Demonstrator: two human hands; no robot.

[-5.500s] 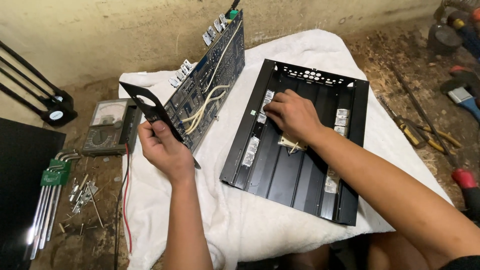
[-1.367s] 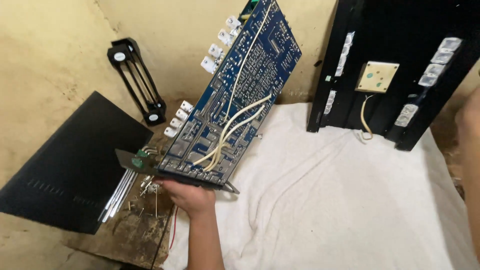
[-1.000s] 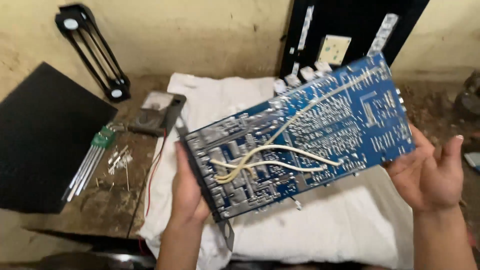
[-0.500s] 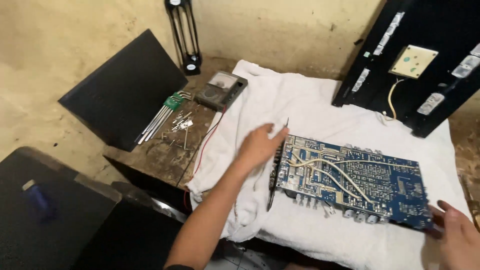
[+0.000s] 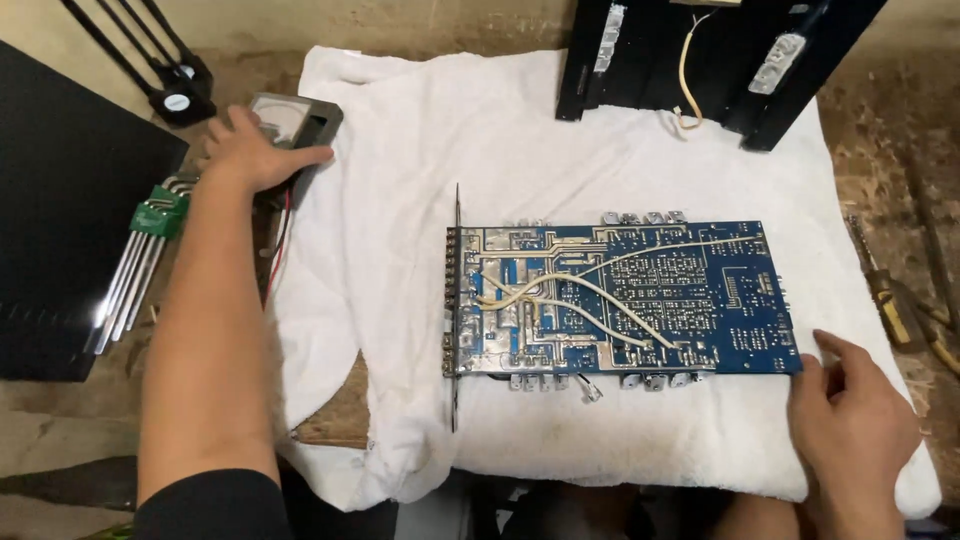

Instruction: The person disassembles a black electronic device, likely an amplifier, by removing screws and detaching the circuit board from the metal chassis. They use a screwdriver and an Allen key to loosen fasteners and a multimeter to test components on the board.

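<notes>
- The blue circuit board is lying flat on the white cloth, solder side up, with its long axis running left to right across the view.
- Its black metal edge strip is facing the left, standing on edge and crossing the board's short side; the plain far end is pointing toward the right hand.
- Pale wires, about three or four, are trailing over the board's face from the left part toward the right.
- The right hand is resting at the board's lower right corner, fingers loosely curled and slightly apart, fingertips touching or just beside the board's edge; I cannot tell which, and it is not gripping anything.
- The left hand is stretching out away from the body, forearm nearly straight up the view, palm down and fingers spread over the grey meter at the cloth's upper left corner, lying on it rather than clamping it.
- One set of hex keys in a green holder is lying just left of that forearm, beside one flat black panel.
- One black chassis is leaning at the top, well apart from the board, with one yellowish wire hanging from it.
- One screwdriver is lying off the cloth at the right.
</notes>
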